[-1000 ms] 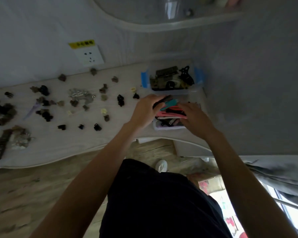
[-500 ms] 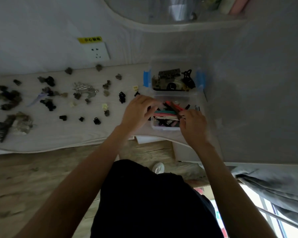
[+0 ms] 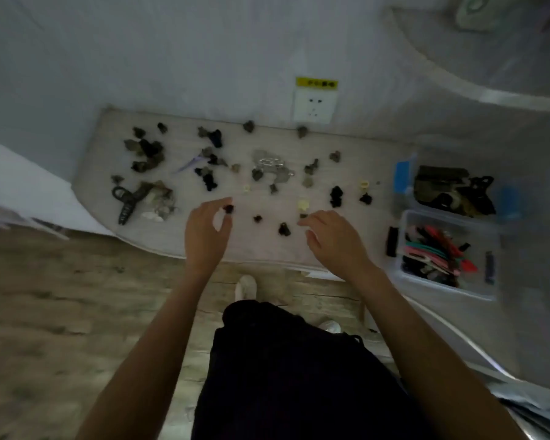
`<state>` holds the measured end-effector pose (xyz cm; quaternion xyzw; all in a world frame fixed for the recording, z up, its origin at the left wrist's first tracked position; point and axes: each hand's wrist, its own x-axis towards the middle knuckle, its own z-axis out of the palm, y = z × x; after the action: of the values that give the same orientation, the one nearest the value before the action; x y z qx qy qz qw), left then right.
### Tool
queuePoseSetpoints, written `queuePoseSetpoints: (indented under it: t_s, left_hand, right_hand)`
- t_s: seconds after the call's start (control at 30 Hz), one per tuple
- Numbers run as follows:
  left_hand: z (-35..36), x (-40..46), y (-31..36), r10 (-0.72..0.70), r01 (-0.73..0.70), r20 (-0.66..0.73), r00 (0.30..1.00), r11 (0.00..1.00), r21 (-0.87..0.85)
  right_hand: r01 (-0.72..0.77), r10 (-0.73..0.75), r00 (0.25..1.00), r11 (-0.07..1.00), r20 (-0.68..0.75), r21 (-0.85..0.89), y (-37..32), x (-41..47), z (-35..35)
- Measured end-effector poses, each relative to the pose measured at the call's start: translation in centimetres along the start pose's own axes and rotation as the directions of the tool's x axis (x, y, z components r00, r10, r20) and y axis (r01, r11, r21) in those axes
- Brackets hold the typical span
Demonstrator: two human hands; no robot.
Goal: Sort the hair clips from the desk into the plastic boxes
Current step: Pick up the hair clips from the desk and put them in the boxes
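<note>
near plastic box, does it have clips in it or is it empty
Has clips in it: the lidless near plastic box holds a pile of long pink, red, teal and black clips.

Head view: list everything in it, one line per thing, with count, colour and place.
small claw clips: many, mostly black or olive-brown, a few cream, scattered over the desk
long black clip: one, at the desk's left end beside a pale heap
desk: one, pale wood, against the wall
near plastic box: one, clear, right of the desk, holding pink, teal, red and black flat clips
far plastic box: one, clear with blue latches, behind it, holding dark and olive clips
wall socket: one, white under a yellow label
floor: wood-look
hands: left at a small black clip, grip unclear; right over the desk, fingers loosely curled
</note>
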<state>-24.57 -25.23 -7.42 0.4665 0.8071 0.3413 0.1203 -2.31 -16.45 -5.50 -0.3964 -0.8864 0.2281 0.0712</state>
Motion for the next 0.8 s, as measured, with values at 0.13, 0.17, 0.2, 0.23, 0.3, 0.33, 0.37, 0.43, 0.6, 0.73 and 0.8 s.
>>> queuePoseSetpoints:
  t_s: [0.13,0.17,0.2,0.23,0.3,0.33,0.37,0.43,0.6,0.73,0.8]
  left_hand:
    - [-4.7,1.6,-8.3,-0.197,0.203,-0.052,0.979,0.966,0.162]
    - [-6.2,2.1,-10.4,-0.279,0.287,-0.068,0.958,0.94,0.185]
    - [-6.7,2.3,-11.4,-0.341,0.347,-0.064,0.938,0.918,0.192]
    - [-7.5,2.9,-12.8,-0.384,0.389,-0.062,0.921,0.902,0.19]
    - [-8.5,3.9,-14.7,-0.409,0.408,-0.031,0.912,0.897,0.17]
    - [-8.8,4.5,-15.2,-0.403,0.4,-0.012,0.915,0.904,0.148]
    - [-9.1,5.1,-15.7,-0.396,0.393,0.008,0.918,0.912,0.119]
    - [-9.5,6.3,-16.2,-0.401,0.399,0.047,0.915,0.916,0.052]
    - [-9.9,8.2,-17.3,-0.367,0.367,0.086,0.926,0.93,0.01]
    - [-9.3,8.8,-17.2,-0.279,0.281,0.147,0.949,0.96,0.012]
    - [-9.0,9.0,-16.9,-0.253,0.254,0.177,0.951,0.967,0.015]
  right_hand:
    - [0.125,-0.132,0.978,0.991,0.162,0.051,-5.2,5.4,4.3]
    - [0.159,-0.167,0.969,0.986,0.184,0.058,-7.0,7.4,5.7]
    - [0.179,-0.187,0.962,0.982,0.197,0.058,-8.0,8.5,6.5]
    - [0.202,-0.206,0.954,0.979,0.218,0.042,-9.3,10.2,7.6]
    - [0.24,-0.232,0.943,0.971,0.238,-0.006,-11.3,13.1,9.2]
    - [0.242,-0.231,0.945,0.97,0.233,-0.021,-12.1,14.5,9.8]
    - [0.235,-0.221,0.951,0.971,0.217,-0.038,-12.8,15.8,10.3]
    - [0.23,-0.22,0.963,0.972,0.156,-0.05,-13.8,18.5,11.2]
    - [0.185,-0.154,0.963,0.974,0.22,-0.131,-15.1,23.6,12.3]
    - [0.151,-0.122,0.985,0.954,0.122,-0.259,-14.5,24.7,12.7]
    - [0.119,-0.097,0.991,0.945,0.088,-0.304,-14.1,24.8,12.6]
